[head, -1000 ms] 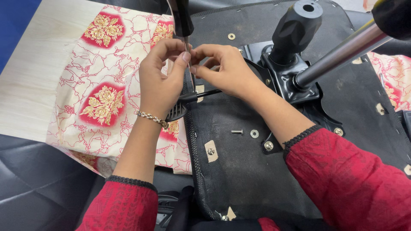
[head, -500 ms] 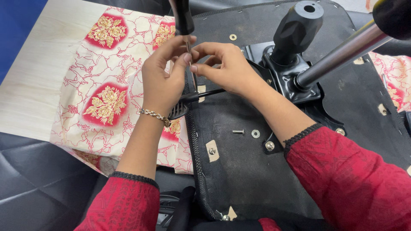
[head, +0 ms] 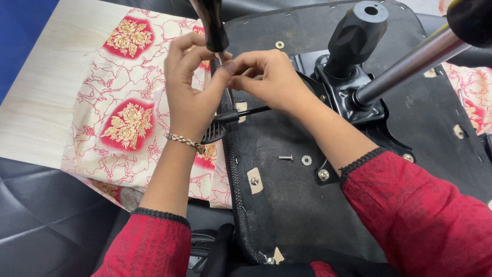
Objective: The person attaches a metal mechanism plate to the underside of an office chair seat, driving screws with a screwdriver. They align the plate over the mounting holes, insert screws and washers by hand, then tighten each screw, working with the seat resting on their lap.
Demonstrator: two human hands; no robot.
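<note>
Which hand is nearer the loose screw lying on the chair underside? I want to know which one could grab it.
Right. The right hand works above the loose screw; the left hand sits farther left, over the patterned cloth.

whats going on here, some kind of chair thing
A person in red sleeves works on the upturned black chair seat. Both the left hand and right hand pinch fingertips together around the thin shaft of a screwdriver near the seat's edge. A loose screw and washer lie on the seat, beside the metal mechanism.
</note>
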